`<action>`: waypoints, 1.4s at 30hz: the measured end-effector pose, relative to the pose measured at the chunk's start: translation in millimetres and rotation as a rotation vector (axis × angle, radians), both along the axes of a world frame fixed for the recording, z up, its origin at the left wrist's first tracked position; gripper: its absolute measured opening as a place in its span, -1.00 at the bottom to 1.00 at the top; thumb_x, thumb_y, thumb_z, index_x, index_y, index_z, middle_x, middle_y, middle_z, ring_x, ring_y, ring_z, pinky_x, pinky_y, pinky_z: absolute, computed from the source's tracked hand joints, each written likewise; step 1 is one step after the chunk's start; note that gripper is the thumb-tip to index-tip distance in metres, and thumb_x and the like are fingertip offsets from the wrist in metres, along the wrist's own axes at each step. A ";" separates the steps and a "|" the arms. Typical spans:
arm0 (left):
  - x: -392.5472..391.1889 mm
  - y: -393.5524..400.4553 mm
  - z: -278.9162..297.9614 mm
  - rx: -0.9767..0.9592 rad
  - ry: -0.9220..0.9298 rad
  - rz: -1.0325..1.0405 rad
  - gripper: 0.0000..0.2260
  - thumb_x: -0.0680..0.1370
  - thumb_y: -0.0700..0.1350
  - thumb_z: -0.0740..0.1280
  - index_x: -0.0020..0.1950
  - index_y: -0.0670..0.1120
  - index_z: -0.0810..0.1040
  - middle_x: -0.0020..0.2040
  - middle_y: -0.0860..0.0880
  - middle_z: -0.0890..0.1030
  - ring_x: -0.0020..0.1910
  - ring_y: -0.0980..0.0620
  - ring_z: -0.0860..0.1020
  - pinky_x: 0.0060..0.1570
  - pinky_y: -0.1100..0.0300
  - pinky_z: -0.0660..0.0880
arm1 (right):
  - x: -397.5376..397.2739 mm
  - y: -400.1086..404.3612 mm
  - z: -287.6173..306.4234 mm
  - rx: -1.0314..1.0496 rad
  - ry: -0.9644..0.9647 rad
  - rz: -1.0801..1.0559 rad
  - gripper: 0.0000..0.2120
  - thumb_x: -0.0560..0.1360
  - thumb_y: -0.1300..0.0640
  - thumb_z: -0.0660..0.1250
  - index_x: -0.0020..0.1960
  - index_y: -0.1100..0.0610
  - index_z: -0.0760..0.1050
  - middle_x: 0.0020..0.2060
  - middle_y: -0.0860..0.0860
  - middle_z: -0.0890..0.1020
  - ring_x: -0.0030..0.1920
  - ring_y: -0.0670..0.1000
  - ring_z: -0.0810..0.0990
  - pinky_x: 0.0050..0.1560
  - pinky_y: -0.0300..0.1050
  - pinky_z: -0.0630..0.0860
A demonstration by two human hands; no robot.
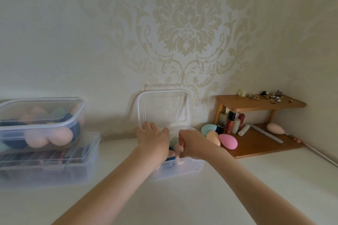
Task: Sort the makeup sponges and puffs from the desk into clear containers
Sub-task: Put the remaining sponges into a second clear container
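A clear container [184,168] stands in the middle of the desk with its lid [164,107] tipped up against the wall. Inside it lie a teal sponge [173,141], a dark blue one [171,158] and a pale pink sponge [178,150]. My left hand [153,139] rests with fingers extended on the container's back left rim, at the foot of the lid. My right hand [192,145] reaches into the container from the right, its fingers curled around the pale pink sponge. A teal sponge [208,129], an orange sponge [214,138] and a pink sponge [228,141] lie on the wooden shelf's base.
Two lidded clear containers are stacked at the left: the top one [42,113] holds peach and dark blue sponges, the lower one [51,168] flat puffs. A wooden shelf [259,104] at the right carries bottles [230,122], jewellery and a peach puff [274,128].
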State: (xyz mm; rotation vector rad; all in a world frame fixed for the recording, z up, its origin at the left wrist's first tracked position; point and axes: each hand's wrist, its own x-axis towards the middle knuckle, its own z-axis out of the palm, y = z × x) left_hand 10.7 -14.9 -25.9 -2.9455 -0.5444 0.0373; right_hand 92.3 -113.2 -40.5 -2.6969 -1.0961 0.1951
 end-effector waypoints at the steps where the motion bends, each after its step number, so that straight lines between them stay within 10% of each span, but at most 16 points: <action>1: 1.7 -1.8 -2.5 0.005 -0.027 -0.015 -0.48 0.49 0.23 0.22 0.31 -0.07 0.30 0.25 -0.16 0.35 0.25 -0.17 0.30 0.16 -0.01 0.29 | -0.1 0.1 0.2 -0.012 0.007 0.003 -0.64 0.43 0.14 0.39 -0.32 -0.02 0.20 -0.08 0.03 0.38 -0.14 -0.03 0.33 -0.34 -0.38 0.26; 11: 19.4 1.2 -6.3 -0.101 -0.019 -0.081 -0.40 0.43 0.26 0.29 0.29 -0.12 0.29 0.26 -0.17 0.27 0.25 -0.18 0.24 0.07 0.02 0.36 | 31.5 -42.5 45.9 0.288 0.076 -0.148 -0.86 0.49 0.31 0.27 0.00 0.16 0.55 -0.02 0.11 0.65 -0.08 0.01 0.60 -0.05 -0.21 0.53; 17: 19.4 -1.2 -9.1 -0.130 -0.050 -0.103 -0.41 0.42 0.26 0.31 0.23 -0.13 0.31 0.22 -0.14 0.27 0.21 -0.17 0.25 -0.05 0.06 0.28 | 55.8 -65.5 -4.0 -0.185 -0.235 -0.328 -0.63 0.48 0.00 0.30 0.25 0.07 0.37 0.17 0.07 0.49 0.27 0.16 0.37 0.39 0.11 0.20; 23: 20.3 -5.5 -7.9 -0.132 -0.049 -0.107 -0.41 0.42 0.25 0.31 0.25 -0.12 0.31 0.22 -0.15 0.27 0.21 -0.17 0.25 -0.06 0.06 0.26 | 60.0 -69.9 -4.8 0.403 -0.372 -0.346 -0.78 0.47 0.14 0.30 0.09 0.16 0.44 0.02 0.10 0.57 0.08 0.14 0.47 0.14 0.03 0.37; 26: 23.7 -8.2 -8.0 -0.120 -0.046 -0.116 -0.42 0.44 0.24 0.30 0.27 -0.13 0.30 0.24 -0.17 0.26 0.23 -0.18 0.25 -0.02 0.04 0.31 | 47.7 -71.5 28.7 0.577 -0.032 -0.214 -0.84 0.46 0.15 0.34 0.04 0.06 0.50 -0.07 -0.02 0.59 -0.04 -0.02 0.53 0.03 -0.13 0.46; 30: 26.5 -12.2 -8.4 -0.090 -0.049 -0.123 -0.41 0.45 0.25 0.27 0.29 -0.13 0.28 0.25 -0.18 0.27 0.25 -0.19 0.25 -0.01 0.04 0.35 | 25.0 -65.2 40.1 0.249 0.036 0.046 -0.78 0.47 0.15 0.30 0.06 -0.05 0.60 -0.07 -0.12 0.54 -0.08 -0.13 0.52 -0.08 -0.35 0.43; 37: 28.7 -9.6 -9.8 -0.095 -0.041 -0.126 -0.41 0.45 0.25 0.28 0.29 -0.12 0.29 0.26 -0.17 0.27 0.26 -0.19 0.24 0.09 0.01 0.40 | 15.4 -47.5 27.4 -0.087 -0.114 0.103 -0.73 0.53 0.10 0.21 0.21 -0.04 0.49 0.12 -0.03 0.54 0.07 -0.04 0.49 0.17 -0.12 0.45; 42: 29.3 -9.5 -9.2 -0.120 -0.036 -0.124 -0.43 0.46 0.22 0.29 0.29 -0.12 0.28 0.29 -0.17 0.24 0.30 -0.19 0.21 0.11 -0.01 0.38 | 11.2 -29.1 14.2 -0.115 -0.174 0.064 -0.80 0.55 0.22 0.16 0.14 0.20 0.46 0.11 0.11 0.52 -0.08 0.02 0.48 -0.09 -0.14 0.43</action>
